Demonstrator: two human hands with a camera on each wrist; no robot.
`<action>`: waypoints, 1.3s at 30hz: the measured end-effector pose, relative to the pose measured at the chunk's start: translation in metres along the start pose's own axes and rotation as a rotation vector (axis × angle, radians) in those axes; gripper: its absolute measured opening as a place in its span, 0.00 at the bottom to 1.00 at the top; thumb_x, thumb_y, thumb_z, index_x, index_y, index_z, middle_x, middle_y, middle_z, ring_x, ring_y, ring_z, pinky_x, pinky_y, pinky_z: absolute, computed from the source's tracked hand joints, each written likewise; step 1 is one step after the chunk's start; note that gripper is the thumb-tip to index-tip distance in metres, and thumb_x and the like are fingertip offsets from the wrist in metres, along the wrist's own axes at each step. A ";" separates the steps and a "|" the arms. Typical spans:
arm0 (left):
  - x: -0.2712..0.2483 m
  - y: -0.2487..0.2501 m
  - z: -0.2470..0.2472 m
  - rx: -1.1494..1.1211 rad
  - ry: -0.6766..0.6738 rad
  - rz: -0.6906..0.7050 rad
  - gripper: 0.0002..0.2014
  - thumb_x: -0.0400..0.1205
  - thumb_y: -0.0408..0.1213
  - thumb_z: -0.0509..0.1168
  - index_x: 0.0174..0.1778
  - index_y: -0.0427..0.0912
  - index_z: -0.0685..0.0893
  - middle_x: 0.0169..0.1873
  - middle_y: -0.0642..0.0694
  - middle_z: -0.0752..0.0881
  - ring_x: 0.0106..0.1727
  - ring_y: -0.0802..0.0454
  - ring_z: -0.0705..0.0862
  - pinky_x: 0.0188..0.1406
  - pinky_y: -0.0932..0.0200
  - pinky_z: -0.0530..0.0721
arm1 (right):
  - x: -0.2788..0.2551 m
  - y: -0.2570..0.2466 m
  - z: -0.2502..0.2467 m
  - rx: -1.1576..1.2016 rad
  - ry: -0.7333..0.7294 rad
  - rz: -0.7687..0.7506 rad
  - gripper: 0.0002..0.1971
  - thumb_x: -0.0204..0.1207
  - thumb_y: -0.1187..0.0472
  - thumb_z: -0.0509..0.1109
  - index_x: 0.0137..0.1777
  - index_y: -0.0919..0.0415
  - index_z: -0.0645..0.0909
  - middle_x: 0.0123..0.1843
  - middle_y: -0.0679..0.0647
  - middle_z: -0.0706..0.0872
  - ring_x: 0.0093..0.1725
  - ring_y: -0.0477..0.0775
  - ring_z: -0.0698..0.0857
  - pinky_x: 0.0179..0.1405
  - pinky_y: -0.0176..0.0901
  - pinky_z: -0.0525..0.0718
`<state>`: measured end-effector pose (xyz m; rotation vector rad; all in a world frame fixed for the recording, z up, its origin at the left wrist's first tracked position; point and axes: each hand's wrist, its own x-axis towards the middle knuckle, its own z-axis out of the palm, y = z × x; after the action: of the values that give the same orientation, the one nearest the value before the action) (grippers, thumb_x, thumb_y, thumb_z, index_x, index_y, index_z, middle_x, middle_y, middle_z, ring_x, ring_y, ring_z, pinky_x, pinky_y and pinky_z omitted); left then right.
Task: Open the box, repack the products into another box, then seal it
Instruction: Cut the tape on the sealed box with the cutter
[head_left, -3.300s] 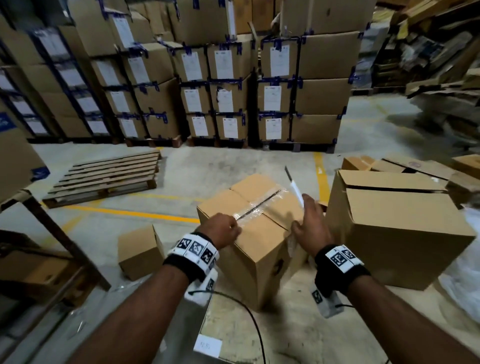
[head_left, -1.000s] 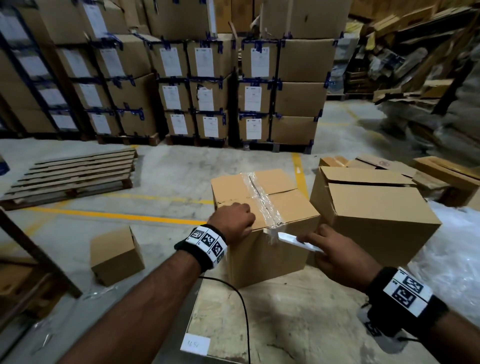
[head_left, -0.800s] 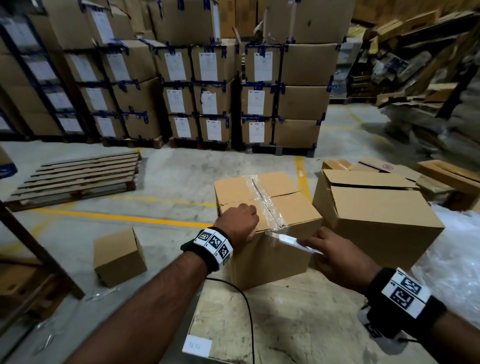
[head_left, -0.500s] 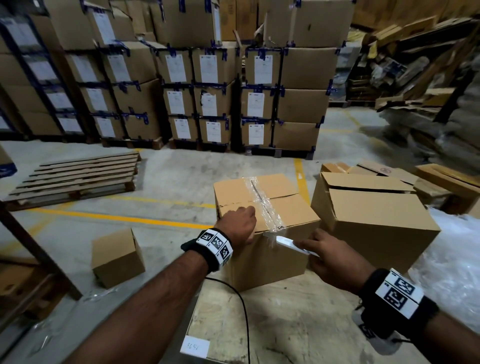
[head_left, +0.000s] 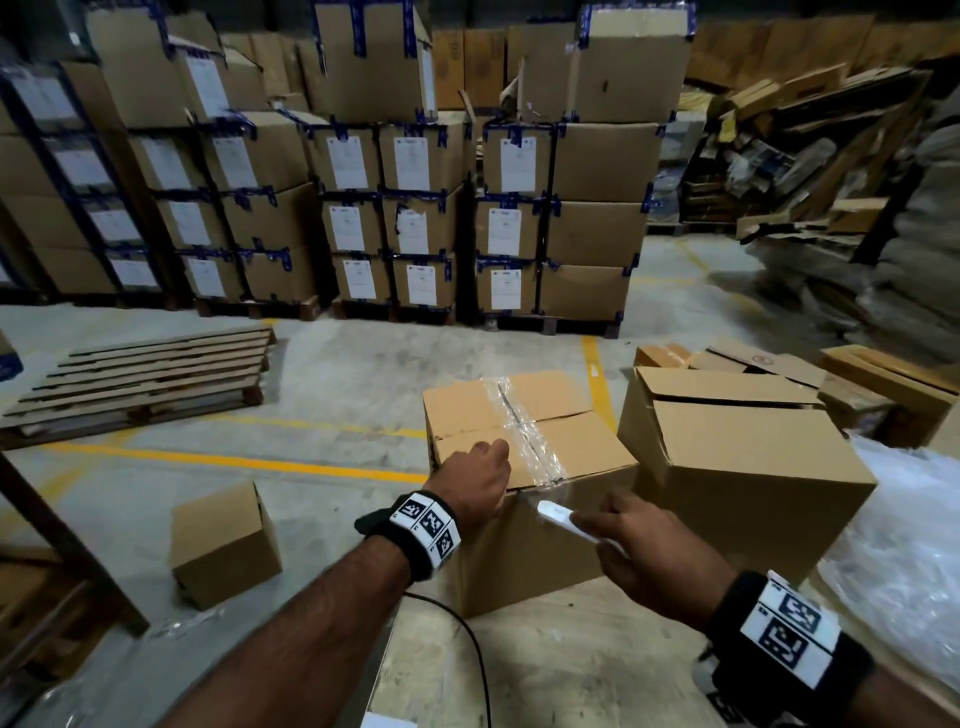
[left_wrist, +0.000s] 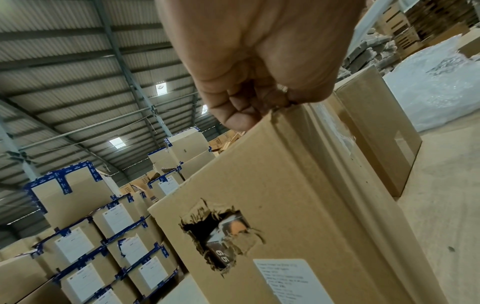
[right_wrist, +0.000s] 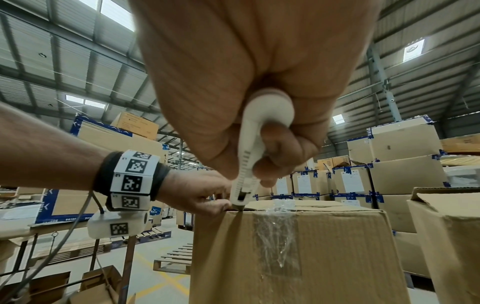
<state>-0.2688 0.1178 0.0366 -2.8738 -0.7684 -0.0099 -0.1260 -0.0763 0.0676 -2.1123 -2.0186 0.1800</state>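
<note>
- Two cardboard boxes stand side by side on the worktable (head_left: 545, 665): the taped box (head_left: 524, 467) in front of the person, and a second box (head_left: 737, 467) just to its right with one top flap lifted.
- The head view shows the taped box's top, with a strip of clear tape (head_left: 524, 431) running from its far edge to its near edge, across the seam between the flaps.
- The left hand (head_left: 475, 480) lies on the near left part of that top; the left wrist view shows its fingers curled over the box's upper edge, holding it.
- Only the left wrist view shows the box's left side: a torn hole (left_wrist: 221, 236) with a dark printed packet behind it, and a white label (left_wrist: 288, 281) below.
- The right hand (head_left: 644, 551) holds a white box cutter (head_left: 563, 517), its fingers wrapped round the handle.
- In the head view the cutter's long axis runs from the right hand up and leftward, its tip pointing at the box's near top edge, left of the tape.
- Only the right wrist view shows the tip (right_wrist: 237, 206) meeting that edge, just beside the left hand's fingers (right_wrist: 210, 205); wrinkled tape runs down the near face to its right.
- Left of the taped box, a small box (head_left: 223, 545) sits on the floor; beyond it lies a wooden pallet (head_left: 140, 379).
- Behind the taped box stand labelled stacked cartons (head_left: 415, 208).
</note>
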 end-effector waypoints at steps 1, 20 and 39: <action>0.000 0.000 0.000 0.005 0.004 0.003 0.14 0.86 0.38 0.53 0.59 0.33 0.77 0.59 0.37 0.72 0.51 0.39 0.76 0.43 0.45 0.81 | 0.001 0.000 0.000 -0.001 0.004 0.000 0.22 0.83 0.58 0.59 0.76 0.45 0.73 0.56 0.49 0.76 0.51 0.49 0.80 0.45 0.37 0.76; 0.001 -0.004 0.017 -0.041 0.025 -0.011 0.13 0.86 0.38 0.51 0.58 0.35 0.76 0.60 0.38 0.72 0.53 0.37 0.77 0.40 0.47 0.76 | -0.001 -0.016 0.003 -0.072 -0.015 0.120 0.18 0.85 0.60 0.57 0.74 0.51 0.74 0.54 0.55 0.72 0.41 0.57 0.79 0.39 0.42 0.74; -0.003 -0.006 0.003 0.071 -0.001 -0.002 0.18 0.85 0.43 0.53 0.65 0.37 0.75 0.63 0.38 0.73 0.62 0.40 0.74 0.47 0.48 0.81 | 0.001 -0.007 0.003 -0.057 -0.011 0.166 0.18 0.84 0.61 0.59 0.72 0.52 0.75 0.55 0.56 0.74 0.42 0.56 0.81 0.41 0.42 0.80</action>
<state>-0.2744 0.1220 0.0349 -2.8066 -0.7568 0.0182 -0.1329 -0.0745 0.0667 -2.3200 -1.8745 0.1628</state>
